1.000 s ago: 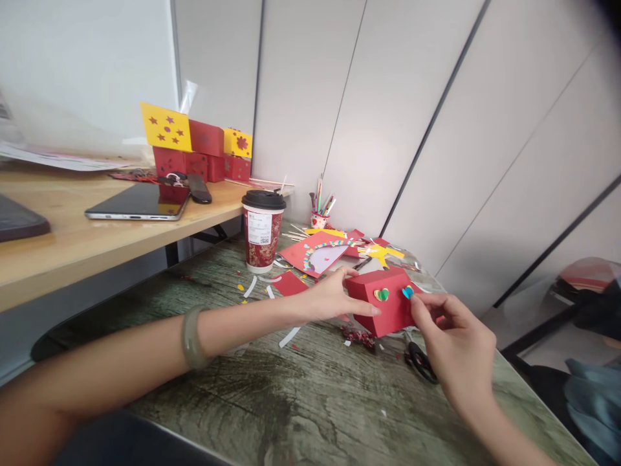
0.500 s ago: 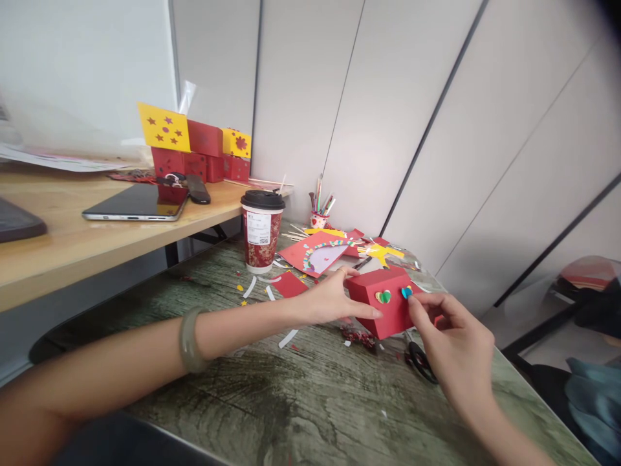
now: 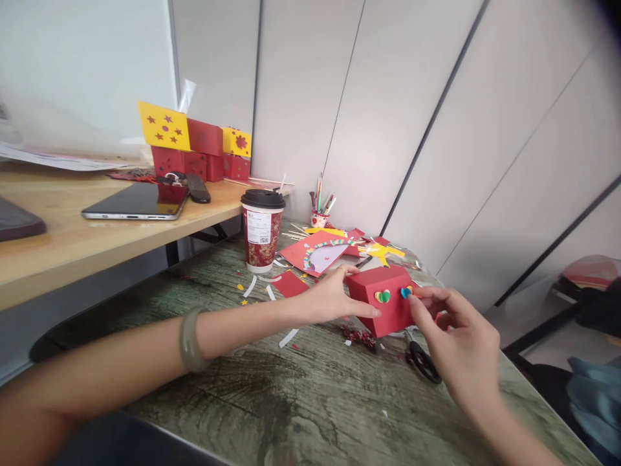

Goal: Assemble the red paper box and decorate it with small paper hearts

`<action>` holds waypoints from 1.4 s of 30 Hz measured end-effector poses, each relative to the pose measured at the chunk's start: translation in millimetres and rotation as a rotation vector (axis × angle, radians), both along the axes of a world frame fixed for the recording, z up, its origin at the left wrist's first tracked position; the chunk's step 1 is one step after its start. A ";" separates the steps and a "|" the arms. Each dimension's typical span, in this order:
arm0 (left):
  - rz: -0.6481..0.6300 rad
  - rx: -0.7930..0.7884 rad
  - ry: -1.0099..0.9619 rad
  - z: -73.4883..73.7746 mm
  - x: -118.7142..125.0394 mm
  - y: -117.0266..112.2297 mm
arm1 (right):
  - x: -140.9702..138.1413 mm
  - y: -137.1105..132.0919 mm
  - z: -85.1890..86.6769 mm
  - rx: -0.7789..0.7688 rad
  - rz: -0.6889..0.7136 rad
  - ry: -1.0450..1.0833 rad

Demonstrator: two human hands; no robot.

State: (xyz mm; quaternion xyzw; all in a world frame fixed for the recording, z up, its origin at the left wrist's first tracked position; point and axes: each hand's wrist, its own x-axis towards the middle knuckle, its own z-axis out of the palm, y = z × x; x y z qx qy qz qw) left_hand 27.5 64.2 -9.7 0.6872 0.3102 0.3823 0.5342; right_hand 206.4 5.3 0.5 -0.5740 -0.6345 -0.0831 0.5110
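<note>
My left hand (image 3: 337, 298) is closed around the left end of a red paper box (image 3: 381, 281), thumb on the front face and fingers behind. A green-and-cream paper heart (image 3: 383, 296) sits on that face. To its right is a blue-and-yellow paper heart (image 3: 405, 292), pinched between the thumb and fingertips of my right hand (image 3: 451, 327) against the box. Whether the heart is stuck down cannot be made out. Black-handled scissors (image 3: 423, 362) lie just below my right hand, their blades mostly hidden.
A lidded paper cup (image 3: 261, 230) stands left of the box. Behind lie a decorated red card (image 3: 315, 251), a yellow paper cutout (image 3: 385, 251) and a pen cup (image 3: 319, 219). Paper scraps (image 3: 288, 338) litter the table. A raised wooden shelf (image 3: 213, 217) holds a tablet (image 3: 138, 200) and red-and-yellow boxes (image 3: 206, 137).
My right hand has shifted very slightly to the right, its fingertips still at the blue-and-yellow paper heart. My left hand and the box look nearly still.
</note>
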 end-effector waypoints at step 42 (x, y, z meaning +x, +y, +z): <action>-0.025 0.238 -0.107 0.7 -1.4 -7.6 | 6.5 0.5 5.2 -0.066 0.297 0.106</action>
